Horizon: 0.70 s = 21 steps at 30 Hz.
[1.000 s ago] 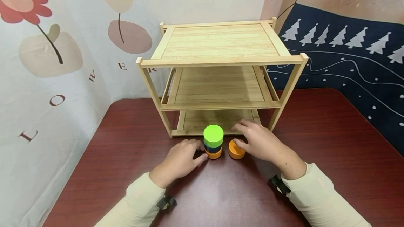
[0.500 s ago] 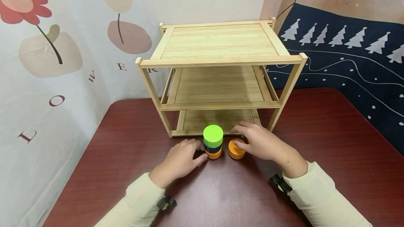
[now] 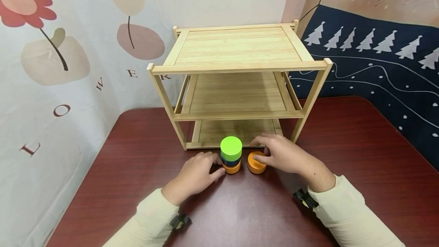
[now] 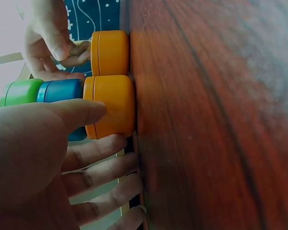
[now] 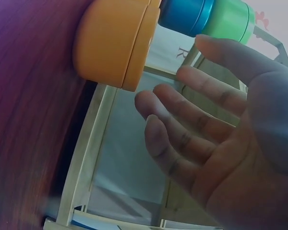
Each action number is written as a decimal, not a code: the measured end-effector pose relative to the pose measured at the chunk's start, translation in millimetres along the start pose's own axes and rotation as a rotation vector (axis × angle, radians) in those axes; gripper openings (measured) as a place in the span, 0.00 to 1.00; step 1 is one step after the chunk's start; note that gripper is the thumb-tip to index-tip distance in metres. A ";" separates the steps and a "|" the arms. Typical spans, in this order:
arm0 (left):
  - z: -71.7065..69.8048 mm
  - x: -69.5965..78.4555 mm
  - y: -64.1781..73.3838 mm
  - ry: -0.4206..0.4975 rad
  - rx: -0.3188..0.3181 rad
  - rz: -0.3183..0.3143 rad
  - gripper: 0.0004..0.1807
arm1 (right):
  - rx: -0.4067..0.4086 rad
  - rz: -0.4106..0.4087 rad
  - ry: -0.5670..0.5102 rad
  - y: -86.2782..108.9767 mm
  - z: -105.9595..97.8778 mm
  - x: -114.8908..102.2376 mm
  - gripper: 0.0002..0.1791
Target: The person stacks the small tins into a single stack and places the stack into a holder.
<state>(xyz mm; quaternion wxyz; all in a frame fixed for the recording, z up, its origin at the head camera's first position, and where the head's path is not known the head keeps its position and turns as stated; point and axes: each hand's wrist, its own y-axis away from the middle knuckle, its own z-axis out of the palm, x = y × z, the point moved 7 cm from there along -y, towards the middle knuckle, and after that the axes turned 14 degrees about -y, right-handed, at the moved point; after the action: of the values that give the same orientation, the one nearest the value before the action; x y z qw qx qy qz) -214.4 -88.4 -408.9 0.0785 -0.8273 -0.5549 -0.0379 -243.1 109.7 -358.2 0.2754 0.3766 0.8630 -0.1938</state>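
Note:
Three small round lidded tins stand stacked on the table: an orange tin [image 4: 114, 96] at the bottom, a dark blue tin [image 4: 62, 90] above it, a bright green tin [image 3: 231, 148] on top. My left hand [image 3: 196, 174] lies at the left of the stack, thumb along the near side of the bottom tin and index fingertip at its side, fingers fairly straight. Close to the right of the stack stands a second orange tin [image 5: 113, 45]. My right hand [image 3: 282, 153] hovers over and beside this one, loosely bent fingers spread and nothing between them.
Right behind the tins rises a three-tier wooden shelf [image 3: 236, 65], its bottom board low over the dark red table [image 3: 219, 216]. Printed cloth [image 3: 89, 64] hangs at the back and left. A navy cloth [image 3: 370, 68] with white trees is on the right.
The right hand has shifted very slightly above the single orange tin. The left hand and all the tins stay in place.

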 end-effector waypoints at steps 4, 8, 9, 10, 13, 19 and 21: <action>0.2 -0.2 0.0 -0.002 0.004 0.002 0.12 | -0.018 -0.009 -0.009 0.3 0.4 -0.1 0.17; 0.3 -0.2 0.2 0.000 0.005 0.003 0.12 | -0.032 -0.019 -0.010 0.8 1.0 1.1 0.17; 0.4 -0.2 0.3 0.001 0.005 0.003 0.12 | -0.035 -0.019 -0.012 0.9 1.2 1.6 0.17; 0.4 -0.2 0.3 0.002 0.006 0.002 0.12 | -0.039 -0.017 -0.016 1.0 1.6 2.2 0.17; 0.7 -0.4 0.4 0.002 0.005 0.001 0.12 | -0.053 -0.011 -0.031 1.6 2.9 3.7 0.17; 1.1 -0.6 0.1 -0.003 0.006 0.003 0.12 | -0.079 0.001 -0.038 2.9 5.3 5.7 0.19; 1.2 -0.6 0.0 -0.004 0.005 0.003 0.12 | -0.086 0.003 -0.035 3.0 5.7 5.9 0.20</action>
<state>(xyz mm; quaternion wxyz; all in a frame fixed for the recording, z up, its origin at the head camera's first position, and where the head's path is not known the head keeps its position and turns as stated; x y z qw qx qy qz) -214.7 -88.8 -410.2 0.0795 -0.8281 -0.5538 -0.0346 -242.2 111.8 -366.7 0.3068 0.3624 0.8649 -0.1625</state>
